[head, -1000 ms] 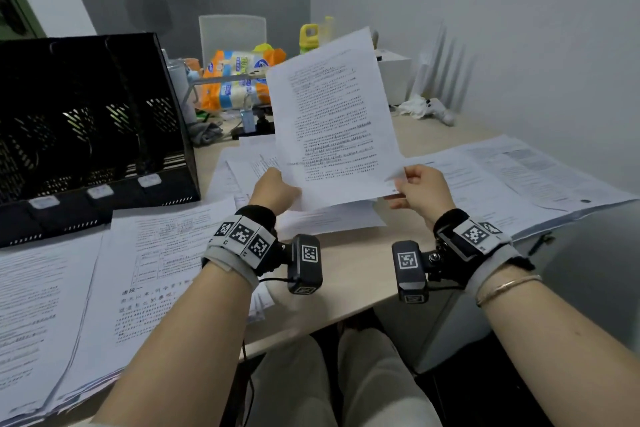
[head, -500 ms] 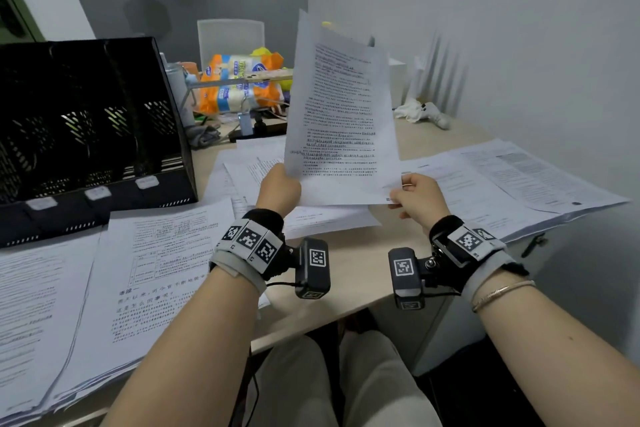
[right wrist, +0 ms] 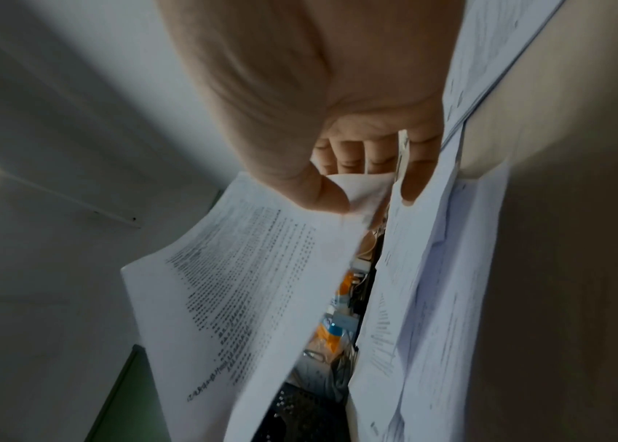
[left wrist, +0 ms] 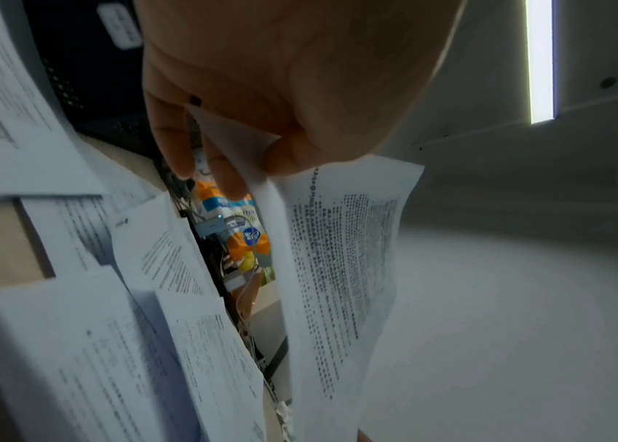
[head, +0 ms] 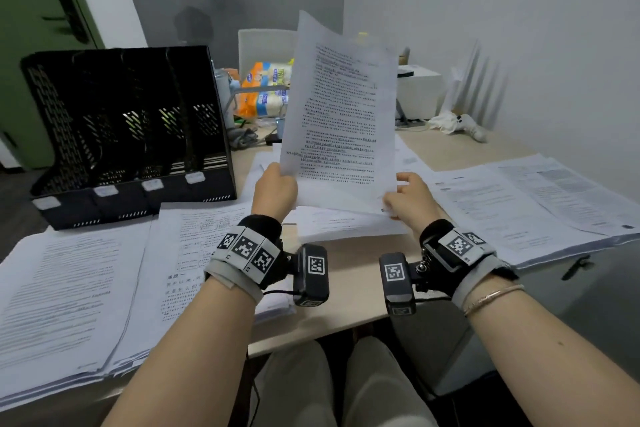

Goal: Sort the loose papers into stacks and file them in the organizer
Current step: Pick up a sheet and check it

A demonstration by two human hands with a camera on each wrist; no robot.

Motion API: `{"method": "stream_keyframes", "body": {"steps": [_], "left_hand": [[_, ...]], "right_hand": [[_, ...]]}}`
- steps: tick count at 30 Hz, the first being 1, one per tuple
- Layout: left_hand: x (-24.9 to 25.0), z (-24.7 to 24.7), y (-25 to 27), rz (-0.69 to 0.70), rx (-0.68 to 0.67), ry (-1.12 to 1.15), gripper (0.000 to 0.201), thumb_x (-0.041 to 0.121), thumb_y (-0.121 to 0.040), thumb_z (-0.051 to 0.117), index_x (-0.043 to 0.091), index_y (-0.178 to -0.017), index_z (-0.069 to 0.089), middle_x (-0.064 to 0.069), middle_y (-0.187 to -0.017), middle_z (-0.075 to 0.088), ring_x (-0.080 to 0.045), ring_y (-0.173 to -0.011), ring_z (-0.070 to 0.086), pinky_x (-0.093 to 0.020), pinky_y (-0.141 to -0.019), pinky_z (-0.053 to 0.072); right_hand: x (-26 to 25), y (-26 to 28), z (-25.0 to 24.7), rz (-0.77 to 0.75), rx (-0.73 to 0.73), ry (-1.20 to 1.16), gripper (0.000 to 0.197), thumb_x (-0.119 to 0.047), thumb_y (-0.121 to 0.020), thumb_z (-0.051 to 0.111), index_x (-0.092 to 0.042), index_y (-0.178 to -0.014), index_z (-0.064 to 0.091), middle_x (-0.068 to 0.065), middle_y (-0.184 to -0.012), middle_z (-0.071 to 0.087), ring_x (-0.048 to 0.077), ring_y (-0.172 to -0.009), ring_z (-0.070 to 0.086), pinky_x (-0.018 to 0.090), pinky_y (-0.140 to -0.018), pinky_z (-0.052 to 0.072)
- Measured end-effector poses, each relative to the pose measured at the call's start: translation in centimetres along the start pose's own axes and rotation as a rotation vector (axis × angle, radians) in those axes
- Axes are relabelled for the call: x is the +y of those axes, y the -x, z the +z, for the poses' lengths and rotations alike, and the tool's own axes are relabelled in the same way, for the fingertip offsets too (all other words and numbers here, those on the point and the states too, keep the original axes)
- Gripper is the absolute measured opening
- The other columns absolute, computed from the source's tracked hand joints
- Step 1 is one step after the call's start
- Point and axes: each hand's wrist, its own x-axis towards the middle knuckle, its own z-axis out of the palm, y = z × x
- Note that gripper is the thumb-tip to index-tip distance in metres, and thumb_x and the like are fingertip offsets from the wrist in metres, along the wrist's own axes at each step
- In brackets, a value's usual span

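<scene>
You held the sheet (head: 341,114) upright above the tabletop (head: 349,282), long axis vertical, left hand (head: 275,189) and right hand (head: 410,199) pinching its bottom corners; the organizer (head: 128,135) stood leftward, nearer your left hand.

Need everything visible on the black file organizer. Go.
The black file organizer stands upright on the desk at far left, behind the paper stacks. It looks like perforated plastic or metal mesh, split by dividers into four slots, each with a pale label tab on its low front lip. The slots look empty. Neither hand touches it.
</scene>
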Motion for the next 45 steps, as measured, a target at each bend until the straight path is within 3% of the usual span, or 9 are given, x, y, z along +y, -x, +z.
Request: {"method": "stream_keyframes", "body": {"steps": [3, 10, 15, 20, 27, 33, 37, 41, 45], "left_hand": [[-1.0, -2.3, 0.4, 0.000, 0.051, 0.011, 0.038, -0.003, -0.082, 0.031, 0.001, -0.111, 0.055, -0.013, -0.110, 0.058, -0.029, -0.098, 0.052, -0.029, -0.072, 0.040], [-3.4, -8.6, 2.0, -0.061, 0.131, 0.035, 0.035, -0.004, -0.081, 0.031, 0.003, -0.105, 0.056, -0.009, -0.107, 0.060, -0.027, -0.099, 0.056, -0.037, -0.088, 0.049], [-4.5, -12.5, 3.3, -0.076, 0.192, -0.005, 0.034, -0.005, -0.081, 0.031, 0.003, -0.103, 0.056, -0.010, -0.106, 0.060, -0.025, -0.096, 0.056, -0.035, -0.080, 0.049], [-6.3, -17.1, 4.0, -0.133, 0.319, -0.007, 0.029, -0.002, -0.084, 0.033, 0.003, -0.101, 0.055, -0.013, -0.111, 0.058, -0.028, -0.100, 0.053, -0.033, -0.081, 0.042], [-8.8, -22.0, 5.8, -0.157, 0.508, -0.086, 0.028, -0.005, -0.084, 0.032, 0.016, -0.066, 0.033, -0.015, -0.084, 0.049, -0.034, -0.081, 0.044, -0.027, -0.061, 0.029], [-11.5, -26.7, 8.0, -0.228, 0.601, -0.105, 0.026, 0.001, -0.086, 0.033, 0.006, -0.104, 0.052, -0.008, -0.104, 0.052, -0.023, -0.088, 0.047, -0.031, -0.069, 0.036], [-13.2, -29.0, 9.4, -0.266, 0.677, -0.137, 0.028, 0.003, -0.085, 0.036, 0.008, -0.107, 0.053, -0.010, -0.110, 0.056, -0.024, -0.090, 0.049, -0.033, -0.073, 0.040], [-14.3, -29.9, 10.3, -0.290, 0.750, -0.186, 0.034, 0.005, -0.085, 0.042, 0.014, -0.117, 0.051, -0.002, -0.111, 0.057, -0.024, -0.105, 0.052, -0.045, -0.100, 0.041], [-15.4, -31.0, 11.0, -0.297, 0.766, -0.268, 0.037, 0.000, -0.084, 0.041, 0.013, -0.117, 0.052, 0.003, -0.100, 0.058, -0.024, -0.107, 0.054, -0.042, -0.098, 0.043]], "right_hand": [[-0.8, 0.2, 2.0, -0.039, -0.019, 0.028, 0.059, -0.001, -0.086, 0.051, -0.015, -0.139, 0.029, 0.005, -0.099, 0.055, 0.020, -0.087, 0.056, 0.032, -0.079, 0.047], [-2.9, 1.2, 7.9, -0.138, -0.102, -0.037, 0.065, 0.006, -0.085, 0.046, -0.026, -0.140, 0.034, -0.001, -0.084, 0.052, 0.019, -0.074, 0.055, 0.023, -0.054, 0.043], [-4.6, 2.0, 11.9, -0.217, -0.198, -0.009, 0.048, 0.013, -0.081, 0.037, -0.020, -0.102, 0.065, 0.005, -0.104, 0.062, 0.009, -0.069, 0.050, 0.007, -0.044, 0.035], [-7.4, 3.6, 15.4, -0.189, -0.342, -0.009, 0.034, 0.004, -0.083, 0.043, -0.019, -0.084, 0.068, 0.000, -0.077, 0.060, 0.011, -0.061, 0.050, 0.022, -0.049, 0.040], [-9.8, 6.3, 19.6, -0.231, -0.494, 0.132, 0.026, 0.002, -0.085, 0.049, -0.015, -0.093, 0.067, -0.001, -0.079, 0.064, 0.012, -0.059, 0.057, 0.023, -0.051, 0.041], [-10.4, 9.1, 23.2, -0.264, -0.617, 0.157, 0.021, -0.008, -0.089, 0.059, -0.010, -0.110, 0.061, 0.005, -0.087, 0.060, 0.013, -0.053, 0.057, 0.019, -0.042, 0.041], [-10.0, 11.0, 26.2, -0.241, -0.699, 0.194, 0.031, -0.003, -0.088, 0.057, -0.006, -0.119, 0.056, 0.007, -0.095, 0.058, 0.013, -0.052, 0.055, 0.020, -0.044, 0.040], [-9.3, 12.6, 28.4, -0.174, -0.787, 0.237, 0.036, 0.000, -0.090, 0.054, -0.004, -0.126, 0.049, 0.008, -0.071, 0.057, 0.013, -0.055, 0.056, 0.021, -0.048, 0.045], [-8.9, 13.5, 29.5, -0.136, -0.855, 0.302, 0.041, 0.002, -0.089, 0.054, 0.000, -0.129, 0.045, 0.009, -0.069, 0.058, 0.014, -0.056, 0.057, 0.021, -0.049, 0.049]]}}
